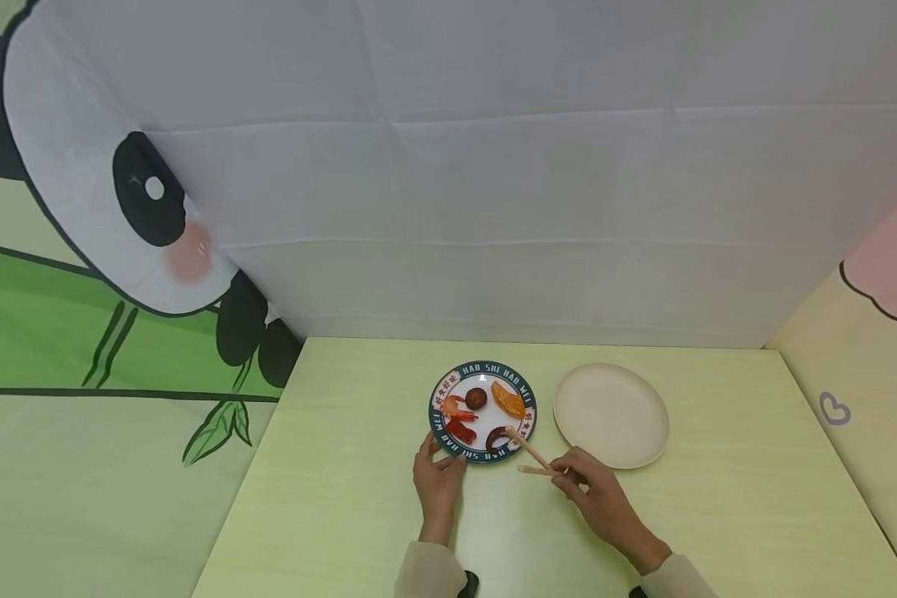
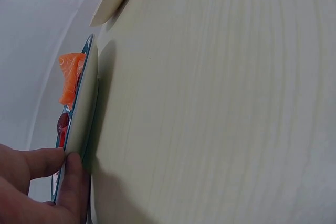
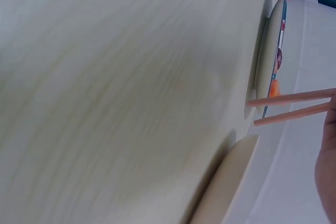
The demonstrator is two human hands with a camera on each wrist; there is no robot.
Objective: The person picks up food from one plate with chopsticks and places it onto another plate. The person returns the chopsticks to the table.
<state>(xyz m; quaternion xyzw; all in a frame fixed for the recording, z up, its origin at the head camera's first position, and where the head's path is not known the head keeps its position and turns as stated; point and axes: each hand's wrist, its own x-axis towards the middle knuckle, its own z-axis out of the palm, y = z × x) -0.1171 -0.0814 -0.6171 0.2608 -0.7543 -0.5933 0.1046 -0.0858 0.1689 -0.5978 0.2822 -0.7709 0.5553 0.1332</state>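
At lower centre, my left hand pinches a teal-rimmed, white-lettered plate; my right hand grips tan chopsticks.

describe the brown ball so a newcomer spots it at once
On the pale table, find the lettered plate that the left hand holds. The brown ball lies toward its far side, left of the orange slice. It alone is round.

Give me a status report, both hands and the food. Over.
Left hand gripping teal-rimmed plate at its edge. Right hand holding chopsticks, tips apart. Five food pieces on that plate. Beige plate alongside; no obstruction seen between plates.
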